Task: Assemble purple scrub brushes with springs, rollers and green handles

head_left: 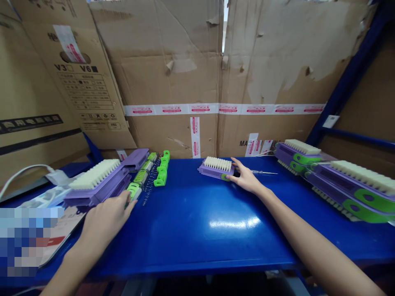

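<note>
- While cardboard panels (173,82) close off the back, your blue table (191,230) carries everything at hand.
- Two-sided purple brush units (327,183) sit far right, beyond your right forearm.
- More purple brush units (103,190) stand on the left, just past your left hand.
- Your left hand (106,216): thumb and forefinger touch the near end of the closest green-and-grey piece (133,190); can't tell if they pinch it.
- Your right hand (245,177): thumb on the near side, finger on the far side, gripping the centre brush (214,169) by its green right end.
- Key relation: centre brush lies bristles up near the cardboard, long axis roughly left-right, right end a touch closer to you. Right hand is on it; left hand is well apart, nearer you and to the left.
- Closest piece ends a row running away from you, tilted right.
- Bright-green brackets (162,174) line up right of that row, springs (150,181) between.
- Thin metal tool (266,172) pokes out behind your right wrist; its other end is hidden.
</note>
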The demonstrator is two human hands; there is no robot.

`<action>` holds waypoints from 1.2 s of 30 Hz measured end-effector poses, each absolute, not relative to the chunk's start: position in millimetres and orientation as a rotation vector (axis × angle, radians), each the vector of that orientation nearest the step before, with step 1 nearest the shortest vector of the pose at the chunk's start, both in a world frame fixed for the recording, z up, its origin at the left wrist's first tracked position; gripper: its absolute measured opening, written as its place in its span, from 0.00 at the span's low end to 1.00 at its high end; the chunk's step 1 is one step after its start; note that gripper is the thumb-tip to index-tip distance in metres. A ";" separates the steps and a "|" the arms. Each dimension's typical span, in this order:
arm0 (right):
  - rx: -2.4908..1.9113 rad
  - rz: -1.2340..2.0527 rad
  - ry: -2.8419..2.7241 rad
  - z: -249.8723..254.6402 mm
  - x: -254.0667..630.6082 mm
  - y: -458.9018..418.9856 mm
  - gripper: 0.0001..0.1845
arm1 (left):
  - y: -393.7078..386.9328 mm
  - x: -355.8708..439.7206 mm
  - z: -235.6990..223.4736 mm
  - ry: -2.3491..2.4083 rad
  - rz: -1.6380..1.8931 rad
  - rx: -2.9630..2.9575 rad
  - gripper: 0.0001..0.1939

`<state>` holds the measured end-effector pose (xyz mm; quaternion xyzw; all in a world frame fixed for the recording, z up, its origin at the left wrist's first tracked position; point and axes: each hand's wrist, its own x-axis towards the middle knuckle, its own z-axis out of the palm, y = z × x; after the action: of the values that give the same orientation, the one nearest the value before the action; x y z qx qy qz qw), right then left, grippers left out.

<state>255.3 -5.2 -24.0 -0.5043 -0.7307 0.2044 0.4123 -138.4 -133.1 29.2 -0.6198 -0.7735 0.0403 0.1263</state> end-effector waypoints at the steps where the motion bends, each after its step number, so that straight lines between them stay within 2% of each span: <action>1: -1.267 0.512 -1.839 -24.2 255.5 -5.0 0.45 | -134.7 -139.6 29.4 -2.279 0.123 -1.793 0.17; 8: -1.295 0.531 -1.837 -21.6 254.5 -6.7 0.46 | -150.6 -134.1 35.8 -2.288 0.060 -1.693 0.21; 16: -1.286 0.550 -1.837 -20.7 255.0 -7.3 0.46 | -154.6 -135.5 22.0 -2.110 0.138 -1.805 0.19; 24: -1.272 0.529 -1.844 -22.0 255.8 -5.7 0.46 | -165.4 -132.9 29.7 -2.026 -0.283 -1.803 0.24; 30: -1.259 0.513 -1.846 -27.8 261.5 1.1 0.44 | -124.0 -70.0 50.2 -1.963 -0.269 -2.065 0.19; 36: -1.295 0.400 -1.846 -33.6 269.0 7.0 0.41 | -57.9 -7.0 50.2 -1.918 -0.144 -2.241 0.16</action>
<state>269.0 7.0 -33.6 -0.5150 -0.7342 0.1592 0.4128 -7.0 -57.9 50.2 -0.7554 -0.6467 -0.0484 0.0942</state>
